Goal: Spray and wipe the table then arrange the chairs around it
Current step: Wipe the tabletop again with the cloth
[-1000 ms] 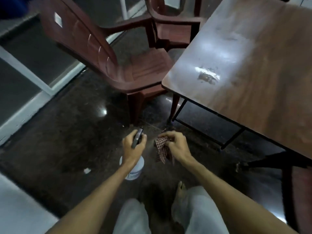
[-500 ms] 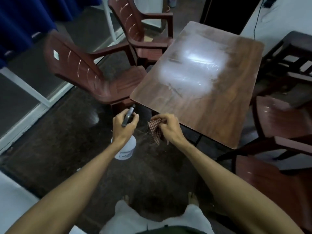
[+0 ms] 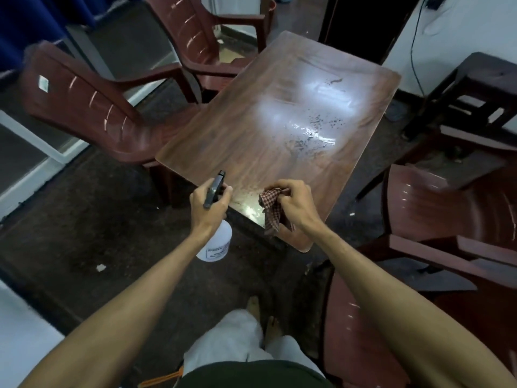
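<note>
The left hand (image 3: 208,204) has its fingers clamped round the spray bottle (image 3: 215,243), nozzle aimed along the surface (image 3: 265,130), whose long axis runs away from the person. The right hand (image 3: 296,203) pinches the cloth (image 3: 272,211) above the near edge.

Single wide-angle head view, forward and down, close over the near corner of the table (image 3: 251,135)
</note>
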A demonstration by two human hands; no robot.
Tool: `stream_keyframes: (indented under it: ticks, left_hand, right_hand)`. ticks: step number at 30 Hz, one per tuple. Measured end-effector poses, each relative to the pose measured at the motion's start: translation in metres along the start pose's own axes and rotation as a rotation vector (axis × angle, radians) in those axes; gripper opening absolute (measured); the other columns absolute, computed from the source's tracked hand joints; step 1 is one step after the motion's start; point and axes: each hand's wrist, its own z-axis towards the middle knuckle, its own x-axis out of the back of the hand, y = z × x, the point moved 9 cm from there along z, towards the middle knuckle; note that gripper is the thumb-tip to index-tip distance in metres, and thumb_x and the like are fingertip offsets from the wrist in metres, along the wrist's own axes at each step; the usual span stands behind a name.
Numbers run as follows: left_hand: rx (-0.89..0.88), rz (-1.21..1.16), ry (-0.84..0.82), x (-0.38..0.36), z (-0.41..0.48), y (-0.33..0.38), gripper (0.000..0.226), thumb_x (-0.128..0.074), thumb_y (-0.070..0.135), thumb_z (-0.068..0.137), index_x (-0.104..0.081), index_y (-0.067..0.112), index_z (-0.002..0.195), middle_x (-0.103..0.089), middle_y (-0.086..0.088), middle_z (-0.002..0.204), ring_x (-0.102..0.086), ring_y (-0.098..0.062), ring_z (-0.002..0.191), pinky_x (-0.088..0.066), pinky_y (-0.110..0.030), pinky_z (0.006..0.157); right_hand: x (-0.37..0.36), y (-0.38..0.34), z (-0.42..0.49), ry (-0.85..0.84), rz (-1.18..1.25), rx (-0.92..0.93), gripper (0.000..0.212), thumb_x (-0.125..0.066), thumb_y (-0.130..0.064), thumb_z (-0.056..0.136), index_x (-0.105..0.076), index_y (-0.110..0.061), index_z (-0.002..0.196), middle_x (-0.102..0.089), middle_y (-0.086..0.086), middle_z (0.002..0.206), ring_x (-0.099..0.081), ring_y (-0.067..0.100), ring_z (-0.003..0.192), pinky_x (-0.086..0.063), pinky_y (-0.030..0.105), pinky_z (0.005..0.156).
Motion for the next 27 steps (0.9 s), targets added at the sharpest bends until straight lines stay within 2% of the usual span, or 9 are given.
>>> stream_keyframes:
  ticks: [3, 6, 8, 12, 18, 20, 22, 27]
  left_hand:
    - [0.005, -0.013, 0.011, -0.023, 0.009, 0.008, 0.016, -0.074, 0.015, 0.094, -0.068, 0.010, 0.080, -0.060, -0.001, 0.056, -0.057, -0.018, 0.044, -0.047, -0.030, 0.044]
    - [-0.005, -0.024, 0.029, -0.039, 0.021, 0.016, 0.018, -0.074, 0.014, 0.093, -0.068, 0.006, 0.078, -0.064, -0.009, 0.061, -0.057, -0.014, 0.050, -0.047, -0.031, 0.051]
    - [-0.008, -0.024, 0.024, -0.052, 0.028, 0.022, 0.020, -0.073, 0.013, 0.094, -0.067, 0.003, 0.078, -0.064, -0.009, 0.062, -0.054, -0.011, 0.050, -0.045, -0.029, 0.051]
    - [0.030, -0.027, 0.076, -0.065, 0.046, 0.022, 0.019, -0.072, 0.013, 0.095, -0.067, 0.004, 0.079, -0.060, -0.003, 0.059, -0.051, -0.009, 0.049, -0.042, -0.026, 0.050]
    - [0.088, -0.007, 0.226, -0.080, 0.066, 0.022, 0.013, -0.072, 0.013, 0.095, -0.070, 0.010, 0.084, -0.063, -0.013, 0.064, -0.056, -0.018, 0.053, -0.048, -0.037, 0.055]
    - [0.084, 0.006, 0.304, -0.081, 0.072, 0.022, 0.013, -0.073, 0.016, 0.096, -0.069, 0.012, 0.083, -0.063, -0.010, 0.064, -0.060, -0.030, 0.053, -0.054, -0.047, 0.053]
    - [0.099, 0.031, 0.350, -0.088, 0.076, 0.022, 0.015, -0.072, 0.017, 0.096, -0.068, 0.014, 0.082, -0.062, -0.009, 0.064, -0.060, -0.037, 0.053, -0.054, -0.053, 0.050]
    - [0.121, 0.017, 0.422, -0.100, 0.083, 0.035, 0.018, -0.071, 0.019, 0.097, -0.067, 0.012, 0.082, -0.061, -0.017, 0.065, -0.059, -0.044, 0.055, -0.052, -0.058, 0.049]
  right_hand:
    - [0.019, 0.009, 0.018, -0.007, 0.001, -0.014, 0.050, -0.047, 0.011, 0.071, -0.080, -0.017, 0.094, -0.071, -0.015, 0.084, -0.061, -0.016, 0.078, -0.043, 0.002, 0.070]
    - [0.032, 0.011, 0.038, -0.008, 0.005, 0.006, 0.048, -0.047, 0.013, 0.072, -0.080, -0.015, 0.094, -0.071, -0.015, 0.083, -0.059, -0.021, 0.079, -0.044, 0.003, 0.070]
    - [0.044, 0.014, 0.054, 0.006, 0.018, 0.011, 0.048, -0.047, 0.014, 0.073, -0.080, -0.014, 0.096, -0.072, -0.014, 0.085, -0.061, -0.019, 0.079, -0.045, 0.004, 0.070]
    - [0.050, 0.017, 0.087, -0.035, 0.031, 0.029, 0.045, -0.048, 0.014, 0.078, -0.078, -0.010, 0.102, -0.074, -0.005, 0.094, -0.065, -0.002, 0.085, -0.055, 0.019, 0.077]
    - [0.038, 0.023, 0.154, -0.174, 0.000, 0.076, 0.044, -0.051, 0.011, 0.077, -0.080, -0.015, 0.098, -0.074, -0.008, 0.089, -0.068, 0.004, 0.086, -0.055, 0.023, 0.078]
    - [0.033, 0.024, 0.173, -0.247, -0.021, 0.127, 0.043, -0.052, 0.009, 0.076, -0.079, -0.017, 0.098, -0.076, -0.006, 0.092, -0.069, 0.008, 0.092, -0.056, 0.026, 0.083]
    - [0.032, 0.023, 0.193, -0.297, -0.067, 0.190, 0.042, -0.052, 0.006, 0.076, -0.079, -0.017, 0.099, -0.077, -0.001, 0.096, -0.070, 0.014, 0.096, -0.056, 0.030, 0.086]
    - [0.041, 0.013, 0.217, -0.350, -0.130, 0.313, 0.045, -0.053, 0.007, 0.075, -0.079, -0.018, 0.102, -0.076, 0.004, 0.103, -0.068, 0.019, 0.103, -0.051, 0.027, 0.093]
